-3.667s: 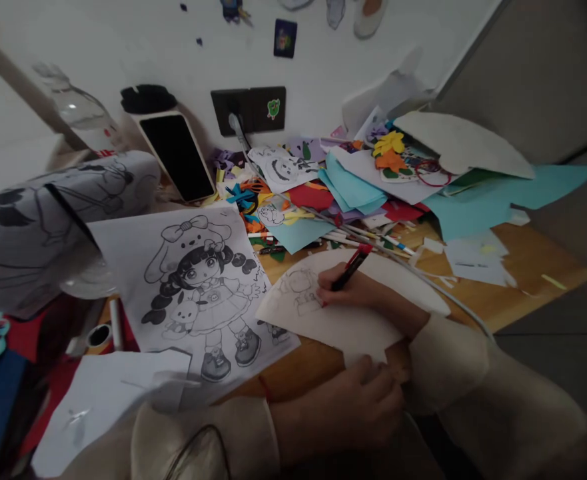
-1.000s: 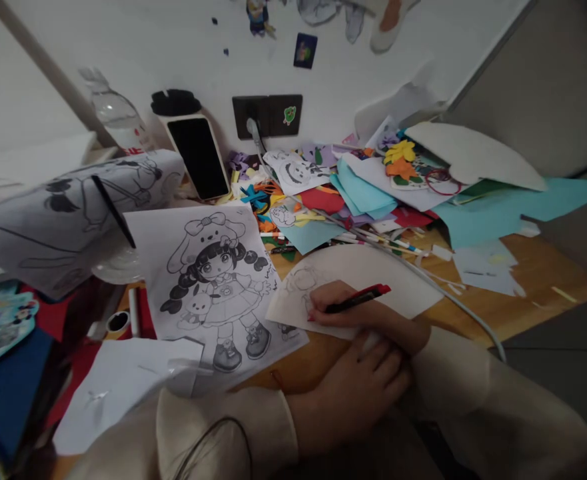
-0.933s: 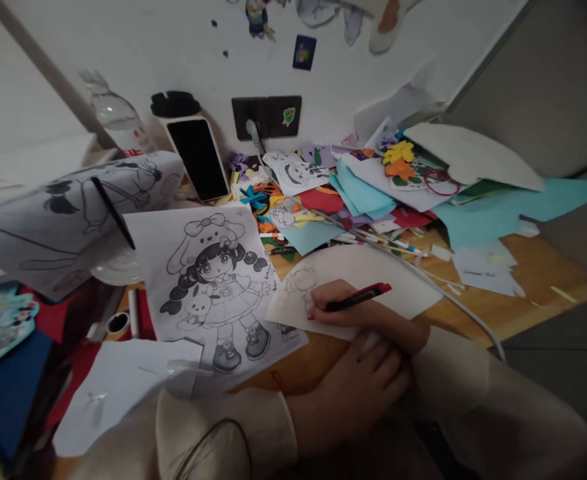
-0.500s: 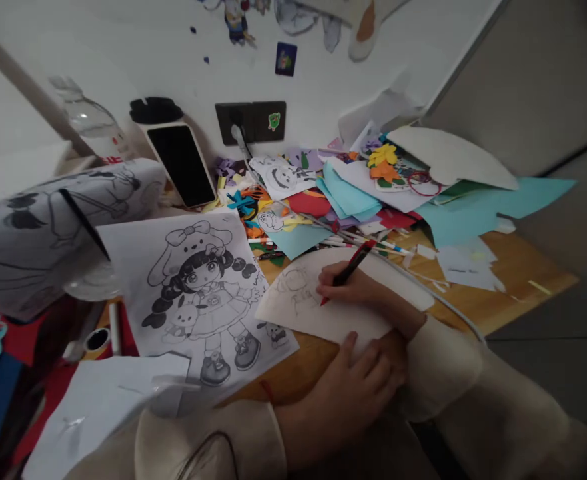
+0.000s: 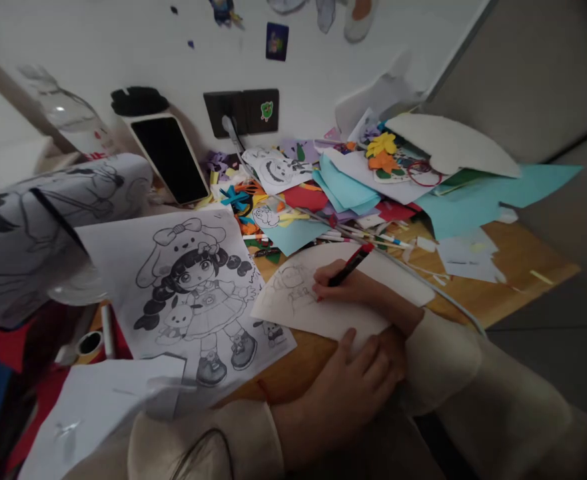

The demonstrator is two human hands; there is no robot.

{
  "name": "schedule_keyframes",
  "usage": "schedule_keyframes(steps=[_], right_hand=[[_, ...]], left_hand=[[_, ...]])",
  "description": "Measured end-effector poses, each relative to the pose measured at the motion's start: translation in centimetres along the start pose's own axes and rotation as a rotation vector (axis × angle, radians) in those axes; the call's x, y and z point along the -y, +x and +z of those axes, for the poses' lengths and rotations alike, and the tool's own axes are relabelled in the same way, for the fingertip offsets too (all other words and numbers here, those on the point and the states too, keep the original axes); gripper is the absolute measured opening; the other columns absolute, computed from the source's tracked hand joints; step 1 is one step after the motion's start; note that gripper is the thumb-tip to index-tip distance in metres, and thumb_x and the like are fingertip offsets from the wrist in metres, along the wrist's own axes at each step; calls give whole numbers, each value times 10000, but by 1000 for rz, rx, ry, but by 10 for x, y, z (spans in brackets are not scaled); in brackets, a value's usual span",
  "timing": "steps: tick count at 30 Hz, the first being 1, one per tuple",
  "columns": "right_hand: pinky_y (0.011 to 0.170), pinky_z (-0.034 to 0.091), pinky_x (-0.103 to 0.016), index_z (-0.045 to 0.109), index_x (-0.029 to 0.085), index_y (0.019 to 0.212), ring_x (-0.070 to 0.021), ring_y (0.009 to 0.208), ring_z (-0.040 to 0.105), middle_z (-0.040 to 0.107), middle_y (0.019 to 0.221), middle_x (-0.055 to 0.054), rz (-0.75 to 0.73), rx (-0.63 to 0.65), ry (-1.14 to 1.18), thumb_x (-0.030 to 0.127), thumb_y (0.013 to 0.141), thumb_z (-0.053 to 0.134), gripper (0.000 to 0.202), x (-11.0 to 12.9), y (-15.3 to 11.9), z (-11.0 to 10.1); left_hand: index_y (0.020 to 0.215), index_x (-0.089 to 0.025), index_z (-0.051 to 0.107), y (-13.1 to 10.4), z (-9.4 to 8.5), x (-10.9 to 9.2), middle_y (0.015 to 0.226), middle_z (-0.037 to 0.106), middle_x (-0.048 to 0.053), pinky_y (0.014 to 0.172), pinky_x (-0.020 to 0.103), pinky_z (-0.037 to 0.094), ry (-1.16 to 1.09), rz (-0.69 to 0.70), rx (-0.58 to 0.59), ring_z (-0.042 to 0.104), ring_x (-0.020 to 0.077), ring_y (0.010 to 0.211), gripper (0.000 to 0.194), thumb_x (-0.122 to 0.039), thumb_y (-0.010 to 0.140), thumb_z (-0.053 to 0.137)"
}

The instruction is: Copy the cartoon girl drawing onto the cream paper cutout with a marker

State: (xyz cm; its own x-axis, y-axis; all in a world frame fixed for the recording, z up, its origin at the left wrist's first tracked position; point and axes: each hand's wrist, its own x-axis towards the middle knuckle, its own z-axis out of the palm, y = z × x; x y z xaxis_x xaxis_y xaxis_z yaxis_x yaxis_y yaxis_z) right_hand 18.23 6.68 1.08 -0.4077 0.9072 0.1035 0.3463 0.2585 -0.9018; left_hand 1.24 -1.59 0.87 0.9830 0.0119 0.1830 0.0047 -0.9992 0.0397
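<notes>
My right hand (image 5: 346,281) is closed round a black pen with a red end (image 5: 350,265), its tip on a white curved paper (image 5: 358,320) that bears a faint sketch of a figure. My left hand (image 5: 358,373) lies at the near edge of that paper, fingers spread and resting by my right forearm, holding nothing. To the left of the curved paper lies a printed sheet (image 5: 123,257) with a drawing of a girl with braids, a dog-eared hat and big shoes.
A phone (image 5: 169,160) leans against a black-lidded cup (image 5: 138,100). Colourful paper scraps (image 5: 306,198), blue sheets (image 5: 460,210) and several pens lie at the back. A tape roll (image 5: 89,343) and white papers (image 5: 103,387) are at the left. A cable (image 5: 443,293) crosses the right.
The view has shifted slightly, so the background sits a little higher and the left items further left. My right hand still holds the pen at the sketch; my left hand has barely moved.
</notes>
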Motion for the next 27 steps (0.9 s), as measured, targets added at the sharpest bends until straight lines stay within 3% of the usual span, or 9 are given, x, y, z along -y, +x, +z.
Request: schedule_keyframes(steps=[22,27], right_hand=[[493,357,-197,381,166,542,-85,527,497,455,524,45,55,119,72,171,769,556,286,-3,-3,-5],[513,338,-212,393,168,549,-79,524,414,426,532,48,38,-109,58,239,788,568,305,6,3,8]], left_hand=[[1341,-146,345,-1,1,-1,1353,414,82,1053,515,265,-2,-4,4,294,287,1308,487,-291,877,309],[1338,-143,343,-1,0,-1,1353,412,95,1053,510,270,1,-3,4,298,282,1309,488,-297,875,318]])
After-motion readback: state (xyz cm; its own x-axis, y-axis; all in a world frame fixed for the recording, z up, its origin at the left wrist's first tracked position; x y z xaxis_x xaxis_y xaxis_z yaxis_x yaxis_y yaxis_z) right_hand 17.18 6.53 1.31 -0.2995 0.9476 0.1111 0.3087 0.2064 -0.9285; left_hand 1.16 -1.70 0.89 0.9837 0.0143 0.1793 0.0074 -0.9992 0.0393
